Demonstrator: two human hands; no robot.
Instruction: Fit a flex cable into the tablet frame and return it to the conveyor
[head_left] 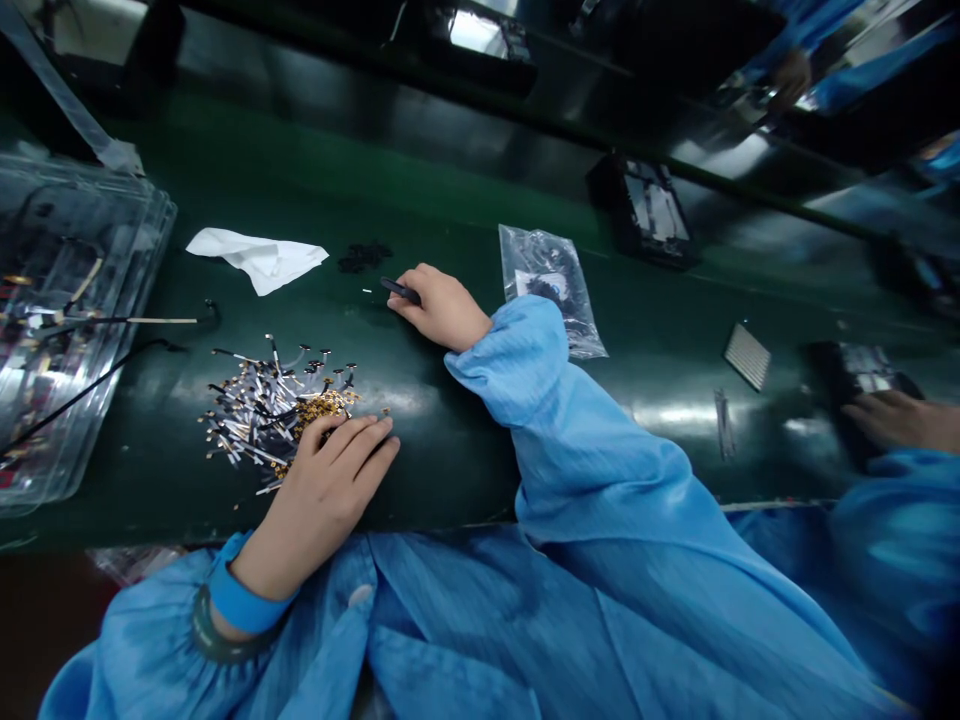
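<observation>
My left hand (330,480) lies flat on the green belt (450,440), fingers stretched out together, touching the near edge of a pile of small flex cables (262,410) with gold and black ends. Further up the belt my right hand (442,305) is closed around black tweezers (400,290), whose tip points left toward a tiny pale part. A small heap of black bits (364,257) lies just beyond the tweezers. Both arms are in blue sleeves.
A crumpled white wipe (259,258) lies at the upper left. Clear plastic trays (64,320) stand at the left edge. A clear bag (551,285) with dark parts lies right of my right hand. Another person's hand (900,420) rests on a dark device at the right.
</observation>
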